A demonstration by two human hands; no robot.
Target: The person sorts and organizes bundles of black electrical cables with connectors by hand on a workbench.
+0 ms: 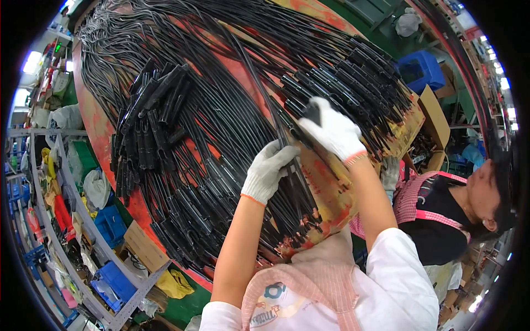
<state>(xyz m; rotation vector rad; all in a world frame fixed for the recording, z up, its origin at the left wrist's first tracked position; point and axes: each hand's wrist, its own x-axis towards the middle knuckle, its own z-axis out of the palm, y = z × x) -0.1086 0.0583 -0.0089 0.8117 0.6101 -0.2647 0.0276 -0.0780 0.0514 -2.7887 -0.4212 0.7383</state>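
Holding blk cables (298, 185) | L hand (269, 170) curled | R hand (333, 130) higher, grip unclear

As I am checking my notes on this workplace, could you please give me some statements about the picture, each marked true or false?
1. The left grip wears a white glove. True.
2. The right grip is bare. False: it wears a white glove too.
3. The cables are yellow. False: they are black.
4. An open cardboard box is right of both grips. True.
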